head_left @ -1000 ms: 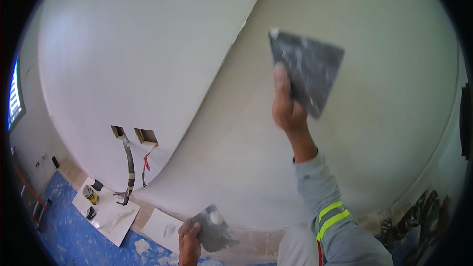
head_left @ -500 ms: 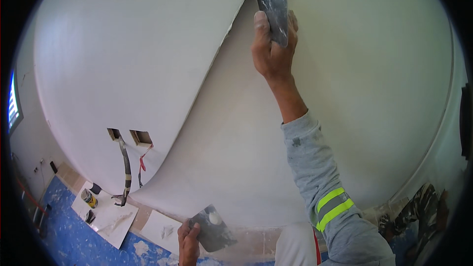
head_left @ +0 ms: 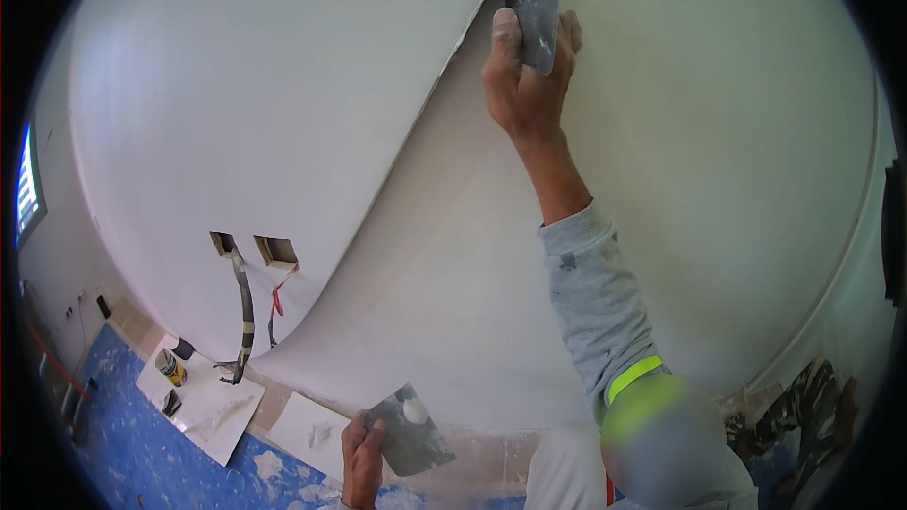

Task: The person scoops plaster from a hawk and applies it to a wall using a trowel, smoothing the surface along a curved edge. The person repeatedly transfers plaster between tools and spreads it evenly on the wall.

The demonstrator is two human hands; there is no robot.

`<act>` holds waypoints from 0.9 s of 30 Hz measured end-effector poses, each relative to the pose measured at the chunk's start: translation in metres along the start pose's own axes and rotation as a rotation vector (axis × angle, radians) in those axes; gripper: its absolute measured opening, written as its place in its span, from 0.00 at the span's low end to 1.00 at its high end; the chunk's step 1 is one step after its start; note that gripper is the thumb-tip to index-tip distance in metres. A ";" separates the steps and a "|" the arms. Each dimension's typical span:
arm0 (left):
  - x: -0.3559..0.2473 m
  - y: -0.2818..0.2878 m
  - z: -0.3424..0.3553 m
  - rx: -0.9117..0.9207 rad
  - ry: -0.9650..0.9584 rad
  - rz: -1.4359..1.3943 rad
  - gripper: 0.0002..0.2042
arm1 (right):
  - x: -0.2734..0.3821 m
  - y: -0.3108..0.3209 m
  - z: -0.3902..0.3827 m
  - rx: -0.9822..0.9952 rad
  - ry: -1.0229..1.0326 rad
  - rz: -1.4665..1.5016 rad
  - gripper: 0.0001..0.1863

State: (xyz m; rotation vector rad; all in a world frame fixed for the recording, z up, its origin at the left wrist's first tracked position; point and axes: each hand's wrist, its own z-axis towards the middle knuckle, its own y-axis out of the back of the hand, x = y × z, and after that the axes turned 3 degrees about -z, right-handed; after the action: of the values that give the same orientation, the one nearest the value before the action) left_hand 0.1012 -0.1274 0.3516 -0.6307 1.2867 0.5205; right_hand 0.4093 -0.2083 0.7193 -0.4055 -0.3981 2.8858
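My right hand (head_left: 531, 85) is raised high along the wall, its fingers wrapped round a grey putty blade (head_left: 537, 14) smeared with white. The blade's upper end runs out of the picture, its left side by the ragged edge of the white wall panel (head_left: 255, 85). Low down, my left hand (head_left: 363, 458) grips a second grey putty blade (head_left: 411, 434), a flat square plate. On this plate sits a lump of white putty (head_left: 414, 413). My thumb lies on its face and its handle is hidden.
Two square cut-outs in the panel have wires, a thick taped cable (head_left: 246, 312) among them. On the blue, white-spattered floor (head_left: 123, 425) lie white boards (head_left: 213, 411), one bearing a can (head_left: 171, 367). A camouflage-clad leg (head_left: 803, 416) shows at the lower right.
The whole view has shifted slightly, and my right hand and its blade appear a little higher and further right. My left hand keeps its hold with hardly any movement.
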 end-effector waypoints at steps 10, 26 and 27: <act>-0.026 -0.009 -0.005 -0.024 -0.003 0.068 0.11 | 0.019 0.000 -0.026 0.084 0.041 -0.067 0.31; -0.010 0.005 -0.001 0.042 -0.013 -0.064 0.11 | 0.067 0.004 -0.087 0.230 -0.071 -0.005 0.32; -0.010 0.006 0.000 0.042 -0.014 -0.073 0.11 | 0.069 0.005 -0.091 0.235 -0.068 -0.008 0.33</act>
State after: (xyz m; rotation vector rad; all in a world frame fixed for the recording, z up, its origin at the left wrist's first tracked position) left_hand 0.0948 -0.1235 0.3610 -0.6355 1.2533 0.4365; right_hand 0.3704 -0.1753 0.6173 -0.2662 -0.0675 2.8986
